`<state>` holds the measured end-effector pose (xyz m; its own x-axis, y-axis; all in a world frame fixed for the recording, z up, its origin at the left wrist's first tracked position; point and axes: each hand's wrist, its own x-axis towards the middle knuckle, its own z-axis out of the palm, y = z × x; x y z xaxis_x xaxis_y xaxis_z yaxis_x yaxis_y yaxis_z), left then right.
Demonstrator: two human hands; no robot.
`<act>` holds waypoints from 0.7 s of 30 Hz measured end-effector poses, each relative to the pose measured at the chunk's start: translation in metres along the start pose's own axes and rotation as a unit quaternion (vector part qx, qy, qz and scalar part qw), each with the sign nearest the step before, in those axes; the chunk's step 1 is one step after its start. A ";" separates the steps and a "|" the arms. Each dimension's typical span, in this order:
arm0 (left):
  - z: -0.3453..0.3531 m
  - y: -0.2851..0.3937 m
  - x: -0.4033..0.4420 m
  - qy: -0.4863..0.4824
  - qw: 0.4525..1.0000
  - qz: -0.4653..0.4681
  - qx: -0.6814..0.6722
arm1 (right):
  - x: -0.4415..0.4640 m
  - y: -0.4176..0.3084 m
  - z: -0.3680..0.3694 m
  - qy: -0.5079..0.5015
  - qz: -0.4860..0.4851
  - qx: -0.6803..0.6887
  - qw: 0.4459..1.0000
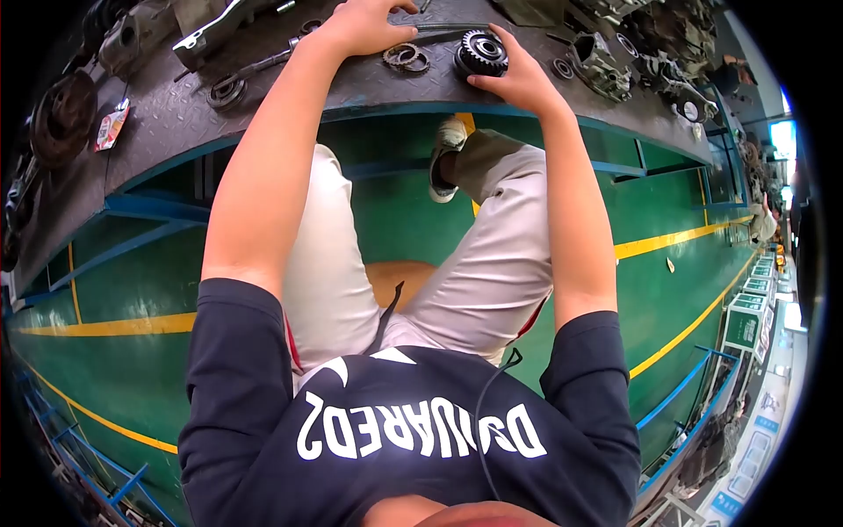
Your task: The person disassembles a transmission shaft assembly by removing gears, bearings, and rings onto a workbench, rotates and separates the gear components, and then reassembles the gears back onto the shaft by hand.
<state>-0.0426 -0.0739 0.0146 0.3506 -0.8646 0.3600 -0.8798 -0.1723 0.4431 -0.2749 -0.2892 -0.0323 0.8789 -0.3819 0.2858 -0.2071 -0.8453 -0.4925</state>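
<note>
My right hand (525, 77) is closed round the side of a dark toothed gear (483, 54) on the metal workbench (351, 90). Its thumb is at the near edge and a finger at the far side. My left hand (367, 26) is over the bench near the top edge of the view, thumb and fingers apart, with nothing visible between them. Two thin metal rings (406, 59) lie between my hands, overlapping. Behind them a slim metal rod (443, 27) runs across the bench.
A long shaft (263, 64) and a round part (227, 93) lie left of my left arm. Metal housings (601, 68) stand at right. A rusty disc (63, 119) and a small red-and-white packet (111, 126) are at far left. Blue framing (158, 205) supports the bench.
</note>
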 end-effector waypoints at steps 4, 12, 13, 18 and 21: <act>-0.011 0.013 0.002 -0.029 0.997 -0.070 -0.014 | -0.005 -0.005 0.008 0.036 0.000 0.017 0.999; -0.017 0.003 -0.006 -0.118 0.972 -0.188 0.072 | 0.006 -0.003 0.024 0.046 -0.015 -0.004 0.999; -0.013 0.004 -0.007 -0.110 0.975 -0.178 0.080 | 0.004 -0.003 0.018 0.028 0.016 -0.019 0.999; 0.025 -0.022 0.000 -0.018 0.960 -0.123 0.251 | 0.016 -0.006 0.024 0.013 0.083 -0.053 0.995; 0.029 -0.027 0.002 0.064 0.943 -0.097 0.313 | 0.027 -0.002 0.030 0.043 0.084 -0.091 0.991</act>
<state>-0.0277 -0.0846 -0.0203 0.5253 -0.7312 0.4352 -0.7983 -0.6006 -0.0455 -0.2382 -0.2866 -0.0483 0.7870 -0.5468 0.2857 -0.4284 -0.8176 -0.3848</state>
